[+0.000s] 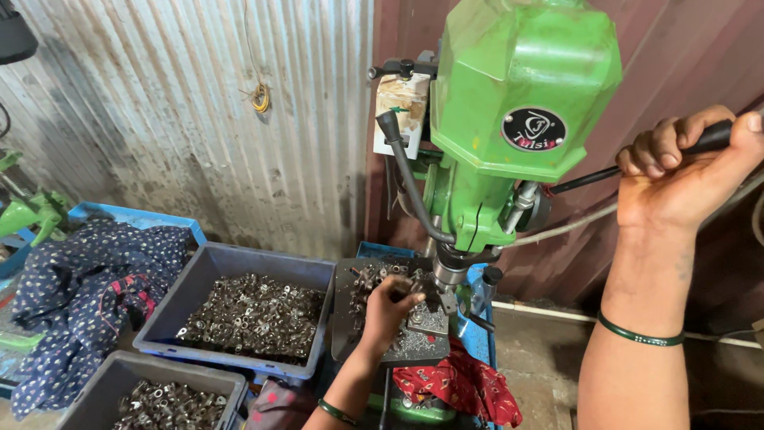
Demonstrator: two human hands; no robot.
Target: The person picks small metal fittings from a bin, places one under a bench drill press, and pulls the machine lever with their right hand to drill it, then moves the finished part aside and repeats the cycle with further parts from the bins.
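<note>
two hands work a glossy green drill press. the right hand is wrapped tight around its black lever handle. the left hand is curled over a small metal part on the chip-strewn drill table, under the spindle. beside it, a grey plastic bin holds dull metal fittings.

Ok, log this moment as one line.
right hand: gripping feed lever | left hand: on small metal part under spindle | green drill press | bins of parts
</note>
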